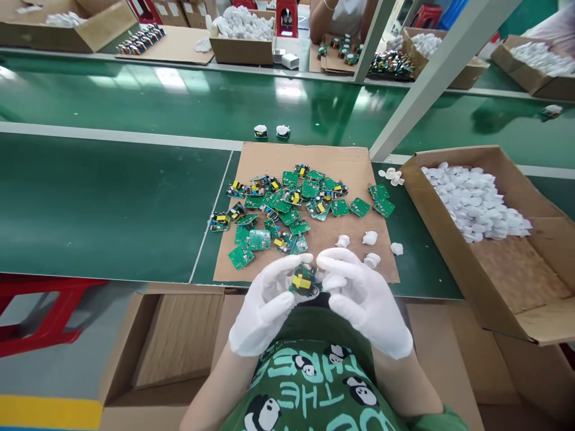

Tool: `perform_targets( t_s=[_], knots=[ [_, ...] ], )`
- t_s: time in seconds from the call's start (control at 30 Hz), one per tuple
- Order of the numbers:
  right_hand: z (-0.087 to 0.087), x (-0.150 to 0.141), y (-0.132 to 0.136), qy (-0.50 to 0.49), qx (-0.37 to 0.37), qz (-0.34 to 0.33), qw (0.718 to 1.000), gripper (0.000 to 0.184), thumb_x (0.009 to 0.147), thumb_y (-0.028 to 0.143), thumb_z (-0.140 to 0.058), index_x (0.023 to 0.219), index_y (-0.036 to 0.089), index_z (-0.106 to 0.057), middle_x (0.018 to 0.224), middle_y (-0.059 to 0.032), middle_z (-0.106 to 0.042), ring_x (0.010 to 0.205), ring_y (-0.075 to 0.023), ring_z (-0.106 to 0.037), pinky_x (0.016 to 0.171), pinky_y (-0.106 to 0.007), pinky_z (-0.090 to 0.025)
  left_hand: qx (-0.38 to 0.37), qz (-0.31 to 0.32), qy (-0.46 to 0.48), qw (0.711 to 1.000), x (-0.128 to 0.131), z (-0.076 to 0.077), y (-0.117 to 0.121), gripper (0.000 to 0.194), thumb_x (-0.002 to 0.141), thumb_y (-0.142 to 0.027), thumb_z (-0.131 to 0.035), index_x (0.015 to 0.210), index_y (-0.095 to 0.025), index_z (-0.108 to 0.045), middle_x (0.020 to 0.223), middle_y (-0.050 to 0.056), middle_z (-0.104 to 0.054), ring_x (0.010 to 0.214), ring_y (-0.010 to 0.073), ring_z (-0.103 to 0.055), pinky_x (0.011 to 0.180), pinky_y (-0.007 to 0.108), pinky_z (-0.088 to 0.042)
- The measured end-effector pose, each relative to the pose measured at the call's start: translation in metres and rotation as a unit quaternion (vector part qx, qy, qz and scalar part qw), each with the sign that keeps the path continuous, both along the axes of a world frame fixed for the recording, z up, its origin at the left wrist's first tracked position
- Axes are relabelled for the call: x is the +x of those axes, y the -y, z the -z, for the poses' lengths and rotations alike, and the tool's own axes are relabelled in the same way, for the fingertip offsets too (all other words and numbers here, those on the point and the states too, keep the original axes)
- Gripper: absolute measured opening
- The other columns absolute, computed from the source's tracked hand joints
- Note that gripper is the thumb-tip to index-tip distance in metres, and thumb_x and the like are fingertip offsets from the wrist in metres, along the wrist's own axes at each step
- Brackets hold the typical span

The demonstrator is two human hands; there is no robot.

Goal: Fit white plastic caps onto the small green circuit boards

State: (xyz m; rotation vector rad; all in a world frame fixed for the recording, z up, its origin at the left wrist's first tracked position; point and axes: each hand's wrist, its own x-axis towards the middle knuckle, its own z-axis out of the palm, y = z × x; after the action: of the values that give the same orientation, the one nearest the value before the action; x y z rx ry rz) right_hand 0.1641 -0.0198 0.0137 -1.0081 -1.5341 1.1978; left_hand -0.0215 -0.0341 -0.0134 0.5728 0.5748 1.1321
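My left hand [268, 308], in a white glove, grips a small green circuit board [304, 280] with a yellow-wrapped transformer on it. Facing it, my right hand [365, 304], gloved too, has its fingers curled around what looks like a small white piece [333, 281]; white on white makes its outline hard to read. Beyond both hands, a pile of circuit boards [287, 206] covers much of a cardboard sheet [354, 160]. Several loose white pieces [370, 237] lie close to my right hand, on and beside the sheet.
An open cardboard box [498, 287] of white pieces stands at the right. Two white-topped boards [283, 131] sit on the green conveyor [193, 102]. A slanted metal post [417, 90] rises at the right. Across the conveyor are a co-worker's arms [321, 24] and more boxes.
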Motion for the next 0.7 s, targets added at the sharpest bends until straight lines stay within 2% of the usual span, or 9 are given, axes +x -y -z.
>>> perform_targets(
  t_s=[0.1,0.23,0.3,0.4,0.47,0.53,0.6,0.7],
  knots=[
    [-0.003,-0.001,0.005,0.047,0.029,0.003,0.998,0.033,0.097,0.032,-0.056,0.129,0.029,-0.063,0.118,-0.0078,-0.063,0.101,-0.0186,-0.066,0.083,-0.031,-0.060,0.028,-0.037,-0.020,0.999,0.002,0.006,0.002,0.022,0.090,-0.032,-0.065,0.111,-0.029,-0.073,0.134,0.006,-0.065,0.119,0.0244,-0.062,0.094,0.036,-0.055],
    [0.000,-0.006,0.012,0.083,0.069,0.049,0.993,0.034,0.095,0.017,-0.058,0.126,0.030,-0.062,0.112,-0.0050,-0.066,0.103,-0.0180,-0.067,0.089,-0.033,-0.058,0.054,-0.092,-0.091,0.990,0.005,0.011,0.003,0.015,0.090,-0.019,-0.065,0.094,-0.029,-0.076,0.124,0.002,-0.070,0.111,0.0184,-0.066,0.094,0.029,-0.054],
    [0.001,-0.008,0.015,0.061,0.048,0.042,0.996,0.034,0.091,0.014,-0.063,0.122,0.028,-0.061,0.109,-0.0039,-0.070,0.100,-0.0175,-0.069,0.088,-0.032,-0.059,0.077,-0.101,-0.104,0.986,0.005,0.010,0.003,0.022,0.089,-0.017,-0.066,0.104,-0.031,-0.074,0.127,0.003,-0.069,0.114,0.0196,-0.066,0.095,0.030,-0.054],
    [-0.001,-0.009,0.017,0.052,-0.006,0.033,0.998,0.030,0.088,0.013,-0.066,0.115,0.026,-0.061,0.099,-0.0013,-0.074,0.084,-0.0139,-0.072,0.079,-0.027,-0.060,0.108,-0.097,-0.099,0.984,0.005,0.008,0.004,0.042,0.089,-0.017,-0.066,0.128,-0.033,-0.063,0.134,0.005,-0.066,0.119,0.0212,-0.064,0.100,0.032,-0.053],
    [-0.004,-0.008,0.017,0.058,-0.004,0.044,0.997,0.029,0.087,0.012,-0.067,0.113,0.026,-0.062,0.098,-0.0003,-0.075,0.079,-0.0125,-0.071,0.076,-0.025,-0.059,0.126,-0.092,-0.112,0.981,0.005,0.008,0.006,0.044,0.089,-0.018,-0.065,0.132,-0.031,-0.061,0.135,0.007,-0.065,0.119,0.0218,-0.064,0.103,0.033,-0.052],
    [-0.006,-0.006,0.015,0.069,0.018,0.054,0.996,0.026,0.086,0.010,-0.067,0.107,0.026,-0.064,0.098,0.0003,-0.074,0.083,-0.0129,-0.072,0.077,-0.025,-0.059,0.143,-0.086,-0.140,0.976,0.004,0.008,0.007,0.042,0.090,-0.017,-0.064,0.130,-0.028,-0.063,0.136,0.008,-0.065,0.119,0.0228,-0.064,0.104,0.033,-0.051],
    [-0.006,-0.006,0.013,0.073,0.048,0.056,0.995,0.024,0.085,0.008,-0.067,0.101,0.026,-0.066,0.101,-0.0003,-0.073,0.095,-0.0155,-0.071,0.084,-0.028,-0.058,0.161,-0.085,-0.171,0.968,0.003,0.009,0.008,0.040,0.090,-0.016,-0.063,0.129,-0.028,-0.064,0.136,0.009,-0.064,0.120,0.0234,-0.064,0.104,0.033,-0.051],
    [-0.001,-0.008,0.013,0.060,0.090,0.058,0.992,0.024,0.083,0.012,-0.070,0.102,0.026,-0.068,0.109,-0.0034,-0.072,0.109,-0.0206,-0.067,0.091,-0.034,-0.057,0.199,-0.093,-0.210,0.953,0.003,0.012,0.007,0.040,0.090,-0.017,-0.063,0.128,-0.027,-0.064,0.132,0.010,-0.065,0.121,0.0244,-0.062,0.104,0.036,-0.050]
  ],
)
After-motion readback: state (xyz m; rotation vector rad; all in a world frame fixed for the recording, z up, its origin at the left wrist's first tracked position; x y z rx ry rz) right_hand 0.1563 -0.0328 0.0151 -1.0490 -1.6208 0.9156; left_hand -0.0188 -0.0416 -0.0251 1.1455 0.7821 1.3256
